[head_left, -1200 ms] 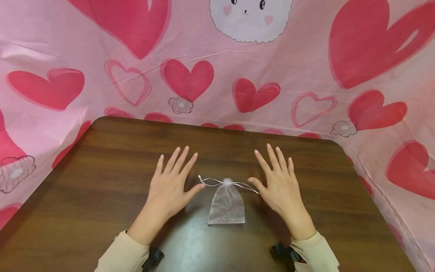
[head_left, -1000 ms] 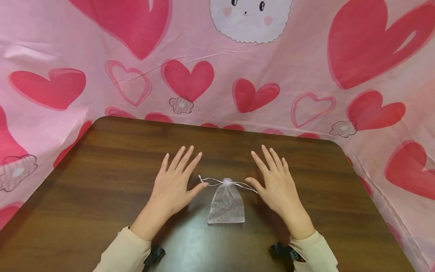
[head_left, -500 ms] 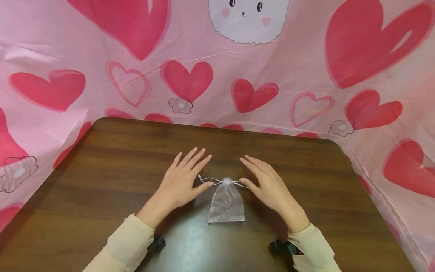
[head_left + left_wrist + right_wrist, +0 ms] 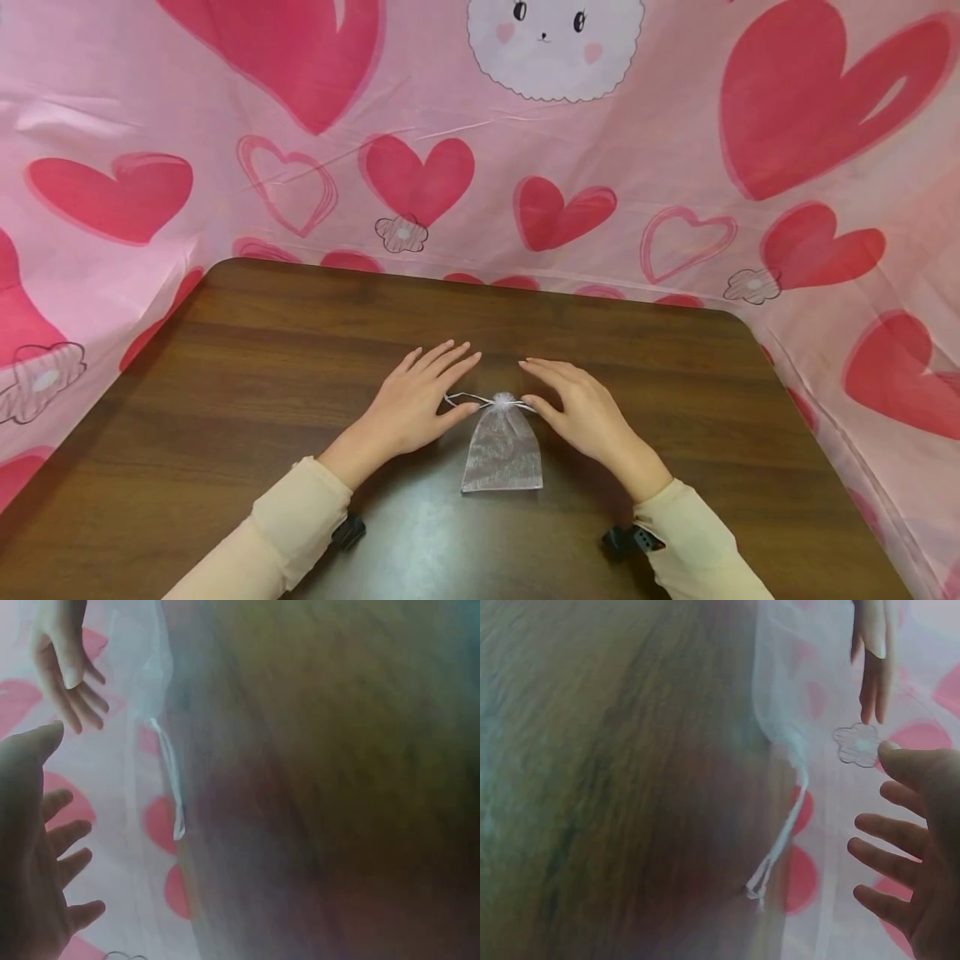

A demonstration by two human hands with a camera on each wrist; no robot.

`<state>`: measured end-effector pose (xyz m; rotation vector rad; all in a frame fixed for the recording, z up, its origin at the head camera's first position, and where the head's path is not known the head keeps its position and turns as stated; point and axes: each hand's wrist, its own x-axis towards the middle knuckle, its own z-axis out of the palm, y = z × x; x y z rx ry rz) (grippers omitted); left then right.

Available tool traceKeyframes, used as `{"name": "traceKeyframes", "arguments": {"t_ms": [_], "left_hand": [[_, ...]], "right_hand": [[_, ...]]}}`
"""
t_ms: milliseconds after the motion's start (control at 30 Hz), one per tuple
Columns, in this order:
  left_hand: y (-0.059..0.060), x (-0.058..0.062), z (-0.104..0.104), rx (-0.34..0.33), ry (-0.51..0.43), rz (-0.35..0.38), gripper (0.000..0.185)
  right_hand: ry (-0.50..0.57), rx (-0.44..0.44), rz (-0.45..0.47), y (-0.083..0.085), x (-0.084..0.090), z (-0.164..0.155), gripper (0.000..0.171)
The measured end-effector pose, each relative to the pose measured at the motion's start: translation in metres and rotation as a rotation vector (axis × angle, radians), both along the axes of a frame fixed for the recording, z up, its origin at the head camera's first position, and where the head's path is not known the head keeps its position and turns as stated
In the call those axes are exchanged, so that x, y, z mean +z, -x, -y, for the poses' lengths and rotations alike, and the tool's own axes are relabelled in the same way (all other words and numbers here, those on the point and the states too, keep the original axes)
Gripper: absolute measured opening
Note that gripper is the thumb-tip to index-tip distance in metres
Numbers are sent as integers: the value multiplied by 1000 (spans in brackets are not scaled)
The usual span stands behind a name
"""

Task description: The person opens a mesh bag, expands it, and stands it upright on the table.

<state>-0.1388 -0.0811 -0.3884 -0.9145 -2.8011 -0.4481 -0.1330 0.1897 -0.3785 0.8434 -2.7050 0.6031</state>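
A small sheer white drawstring pouch (image 4: 501,454) lies flat on the dark wooden table (image 4: 247,375), its gathered neck (image 4: 501,402) pointing away from me. My left hand (image 4: 427,396) rests flat just left of the neck, thumb tip at the left cord (image 4: 459,397). My right hand (image 4: 581,404) lies flat just right of it, thumb tip at the right cord. Both hands have straight fingers and hold nothing. In the left wrist view the pouch (image 4: 146,667) and a cord (image 4: 174,787) show beside my left hand (image 4: 37,862). In the right wrist view a cord (image 4: 780,840) hangs near my right hand (image 4: 915,855).
A pink cloth with red hearts (image 4: 480,167) and a white cartoon face (image 4: 555,42) drapes behind and around the table. The table's rounded far corners lie at left (image 4: 217,271) and right (image 4: 738,321). Black straps (image 4: 347,530) sit at both cream sleeves.
Both hands have slid inward across the table toward the pouch's neck, and the thumbs now reach the cords. The pouch has stayed where it was.
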Motion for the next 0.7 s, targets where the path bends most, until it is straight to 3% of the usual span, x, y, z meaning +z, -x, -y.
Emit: {"name": "traceKeyframes", "arguments": {"t_ms": [400, 533, 700], "left_hand": [[14, -4, -10, -71, -77, 82, 57], [18, -5, -15, -79, -108, 148, 54], [23, -7, -23, -79, -126, 225, 49]], "right_hand": [[-3, 47, 45, 7, -5, 7, 36], [-16, 36, 64, 8, -6, 6, 33], [-23, -7, 156, 9, -6, 6, 31]]}}
